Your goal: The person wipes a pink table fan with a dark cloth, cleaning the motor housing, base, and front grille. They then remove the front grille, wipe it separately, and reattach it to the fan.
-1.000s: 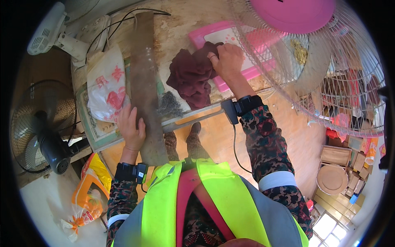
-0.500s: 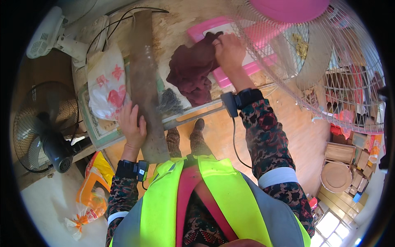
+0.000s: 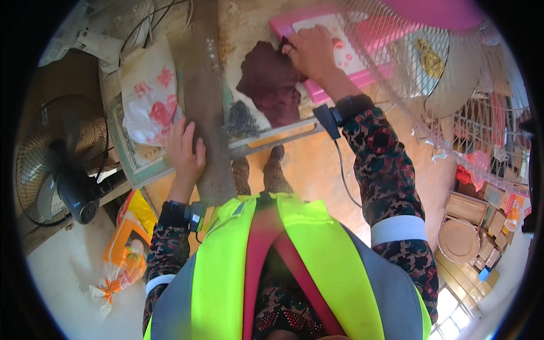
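My right hand (image 3: 313, 54) is closed on the upper edge of a crumpled dark maroon cloth (image 3: 271, 85). The rest of the cloth hangs in folds toward the near edge of the worktop. Just beyond it lies a pink-framed board with a pale, red-flowered surface (image 3: 351, 63). My left hand (image 3: 186, 148), its fingers stretched out, rests against the left side of a long brown plank-like strip (image 3: 205, 102). Left of that strip is a white plastic bag with red prints (image 3: 148, 93), close to my left fingertips. Dark, fine-looking material (image 3: 242, 119) lies between the strip and the cloth.
A wire fan guard (image 3: 391, 68) and a pink round object (image 3: 439, 10) fill the upper right. At the left stands a black fan (image 3: 71, 164), with an orange and yellow bag (image 3: 127, 243) below it. Boxes (image 3: 459, 243) are stacked at the lower right.
My right hand has shifted slightly up and to the right in the picture, and the cloth's bunched shape has changed. The left hand stays by the strip. The whole view has shifted a little.
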`<state>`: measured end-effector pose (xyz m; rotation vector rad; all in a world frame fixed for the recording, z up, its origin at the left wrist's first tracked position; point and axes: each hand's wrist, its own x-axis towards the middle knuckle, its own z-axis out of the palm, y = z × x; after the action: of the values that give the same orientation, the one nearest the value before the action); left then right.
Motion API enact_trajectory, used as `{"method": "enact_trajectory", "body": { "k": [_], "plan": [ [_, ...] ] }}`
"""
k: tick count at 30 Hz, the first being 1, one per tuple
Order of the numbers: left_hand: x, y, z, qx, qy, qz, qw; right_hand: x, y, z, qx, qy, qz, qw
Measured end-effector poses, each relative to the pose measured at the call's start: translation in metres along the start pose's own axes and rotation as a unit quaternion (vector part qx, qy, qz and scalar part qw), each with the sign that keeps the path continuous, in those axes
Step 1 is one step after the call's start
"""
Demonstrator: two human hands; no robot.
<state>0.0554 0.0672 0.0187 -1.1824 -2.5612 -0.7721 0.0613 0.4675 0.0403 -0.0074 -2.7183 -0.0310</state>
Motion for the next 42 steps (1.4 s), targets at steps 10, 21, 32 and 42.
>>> {"method": "enact_trajectory", "body": {
  "k": [10,21,32,42],
  "plan": [
    [0.0,-0.002,0.001,0.003,0.006,-0.009,1.0,0.014,-0.003,-0.019,0.016,0.05,0.145,0.988],
    [-0.001,-0.003,0.003,-0.019,0.017,-0.012,1.0,-0.025,-0.047,-0.002,0.054,0.049,0.021,0.997],
    [-0.003,-0.006,0.004,-0.016,0.019,-0.014,1.0,-0.038,-0.008,-0.033,0.052,0.05,0.201,0.977],
    [-0.003,-0.006,0.006,-0.011,0.018,-0.003,1.0,-0.019,-0.009,-0.036,-0.014,-0.039,0.166,0.985]
  ]
}}
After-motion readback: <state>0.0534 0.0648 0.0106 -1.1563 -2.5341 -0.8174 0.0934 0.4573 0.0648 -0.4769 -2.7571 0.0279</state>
